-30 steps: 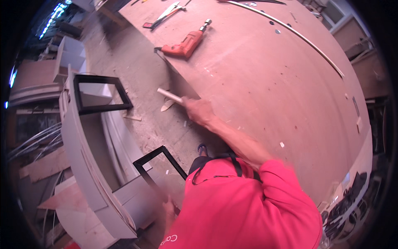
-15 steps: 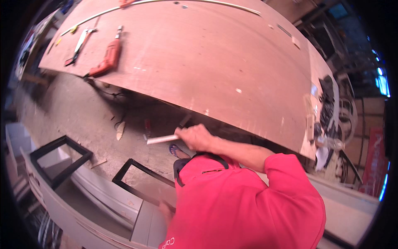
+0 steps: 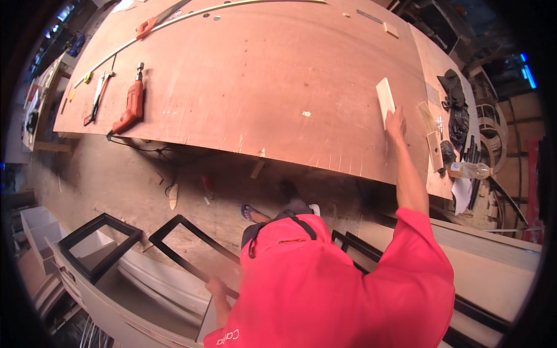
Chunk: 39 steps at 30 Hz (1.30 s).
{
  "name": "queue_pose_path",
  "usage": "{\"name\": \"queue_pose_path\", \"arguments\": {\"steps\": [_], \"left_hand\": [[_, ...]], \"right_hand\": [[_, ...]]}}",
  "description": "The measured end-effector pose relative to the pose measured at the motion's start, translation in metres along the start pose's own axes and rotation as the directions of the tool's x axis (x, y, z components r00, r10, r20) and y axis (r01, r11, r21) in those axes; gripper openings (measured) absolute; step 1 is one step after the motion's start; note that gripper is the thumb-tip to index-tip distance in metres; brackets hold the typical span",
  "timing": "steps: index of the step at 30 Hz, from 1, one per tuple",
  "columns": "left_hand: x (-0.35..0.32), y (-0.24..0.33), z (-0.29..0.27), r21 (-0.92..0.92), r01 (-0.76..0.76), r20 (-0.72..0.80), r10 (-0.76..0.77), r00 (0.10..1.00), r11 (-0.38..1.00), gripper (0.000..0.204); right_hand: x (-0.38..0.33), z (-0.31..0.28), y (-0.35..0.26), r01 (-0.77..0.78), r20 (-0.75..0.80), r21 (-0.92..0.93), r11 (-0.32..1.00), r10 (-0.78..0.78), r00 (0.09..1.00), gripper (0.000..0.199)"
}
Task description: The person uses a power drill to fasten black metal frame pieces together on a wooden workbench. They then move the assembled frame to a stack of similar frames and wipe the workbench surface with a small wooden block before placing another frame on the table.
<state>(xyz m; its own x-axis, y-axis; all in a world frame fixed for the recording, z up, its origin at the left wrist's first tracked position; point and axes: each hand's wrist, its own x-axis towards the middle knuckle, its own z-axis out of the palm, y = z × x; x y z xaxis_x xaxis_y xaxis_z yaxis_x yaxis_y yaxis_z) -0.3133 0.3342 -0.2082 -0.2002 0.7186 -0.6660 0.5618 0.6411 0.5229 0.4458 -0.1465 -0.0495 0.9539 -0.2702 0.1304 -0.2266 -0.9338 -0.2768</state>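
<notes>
My right hand [image 3: 396, 123] reaches out over the right part of the wooden tabletop [image 3: 261, 87]. Its fingers are closed round the near end of a short pale wood strip [image 3: 384, 100], which points away from me; whether the strip touches the tabletop I cannot tell. Low at the left of my body, my left hand [image 3: 217, 290] grips the near side of a black rectangular frame [image 3: 197, 232], slightly blurred. That frame is tilted and hangs above the floor beside a pale cabinet. Another black frame [image 3: 93, 275] rests on the cabinet's edge farther left.
A red power drill [image 3: 132, 104], a hammer [image 3: 100, 95] and a long thin strip [image 3: 191, 14] lie on the tabletop's left and far parts. Wood blocks [image 3: 434, 151], black plastic [image 3: 455, 104] and a plastic bottle [image 3: 470, 170] crowd its right edge. A pale cabinet [image 3: 116, 307] stands behind left.
My right hand has swung from beside the table's near edge to over the right of the tabletop, carrying the wood strip. My left hand stays at the black frame.
</notes>
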Motion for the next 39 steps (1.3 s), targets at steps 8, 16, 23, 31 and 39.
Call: {"name": "queue_pose_path", "arguments": {"steps": [8,16,23,31,39], "left_hand": [[-0.041,0.012,-0.015,0.088,-0.042,0.041,0.038,0.998,0.995,0.054],[-0.097,0.021,0.005,0.148,-0.102,0.014,0.102,0.995,0.984,0.051],[-0.09,0.006,0.013,0.312,0.031,0.065,-0.054,0.996,0.949,0.05],[-0.102,0.023,0.025,0.227,0.061,0.143,-0.095,0.985,0.972,0.06],[-0.116,0.031,0.038,0.204,-0.017,0.086,0.0,0.996,0.979,0.058]], "right_hand": [[-0.063,0.076,-0.058,0.381,0.332,-0.03,0.924,-0.351,0.876,0.028],[-0.251,0.01,-0.097,0.692,0.333,0.384,0.611,-0.791,0.513,0.023],[0.002,-0.027,0.148,-0.134,0.001,0.0,0.991,0.134,0.991,0.039],[-0.037,-0.017,0.178,-0.121,0.134,-0.075,0.99,0.13,0.982,0.033],[-0.176,-0.035,0.105,0.546,0.341,-0.057,0.836,-0.498,0.798,0.025]]}}
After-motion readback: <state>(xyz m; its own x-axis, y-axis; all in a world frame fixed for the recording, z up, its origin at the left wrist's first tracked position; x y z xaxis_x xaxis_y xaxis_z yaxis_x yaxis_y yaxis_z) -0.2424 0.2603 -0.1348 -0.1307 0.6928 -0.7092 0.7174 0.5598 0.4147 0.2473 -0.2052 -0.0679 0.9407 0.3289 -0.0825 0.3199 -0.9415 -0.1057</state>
